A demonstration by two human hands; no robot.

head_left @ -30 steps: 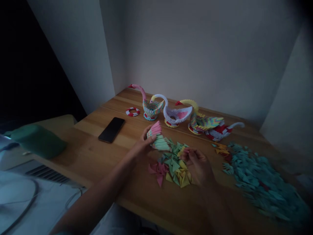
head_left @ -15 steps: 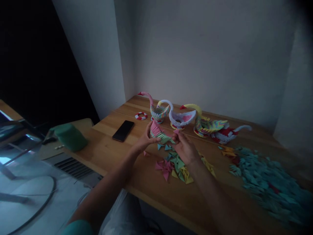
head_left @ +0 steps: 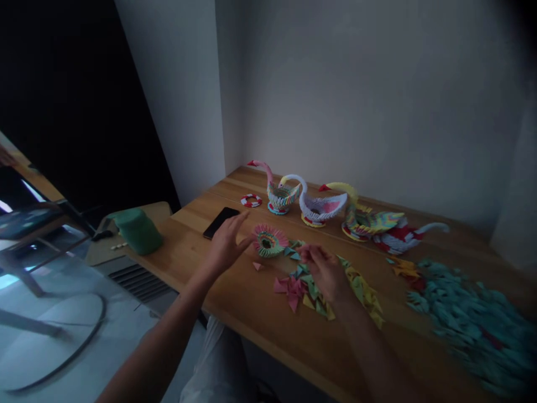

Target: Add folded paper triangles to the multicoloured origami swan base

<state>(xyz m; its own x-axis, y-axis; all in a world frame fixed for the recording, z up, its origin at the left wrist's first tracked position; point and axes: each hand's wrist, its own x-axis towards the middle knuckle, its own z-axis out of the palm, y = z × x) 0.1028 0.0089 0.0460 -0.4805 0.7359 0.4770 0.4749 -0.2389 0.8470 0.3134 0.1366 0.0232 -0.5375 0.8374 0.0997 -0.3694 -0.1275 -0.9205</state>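
A small round paper piece (head_left: 268,241), pink-rimmed with green inside, sits on the wooden table (head_left: 251,313). My left hand (head_left: 226,244) hovers just left of it with fingers spread, touching its edge or nearly so. My right hand (head_left: 325,271) rests over a pile of folded paper triangles (head_left: 312,285) in pink, green and yellow, fingers curled; whether it holds a piece is hidden.
Several folded-paper swans (head_left: 319,204) stand along the back wall, with a small red-and-white ring (head_left: 250,200) at their left. A black phone (head_left: 220,221) lies near my left hand. A large heap of teal triangles (head_left: 465,319) covers the right side. A green object (head_left: 136,229) sits left.
The paper piece that both hands held up now sits on the table. My left hand has let go and opened. My right hand dropped back onto the triangle pile.
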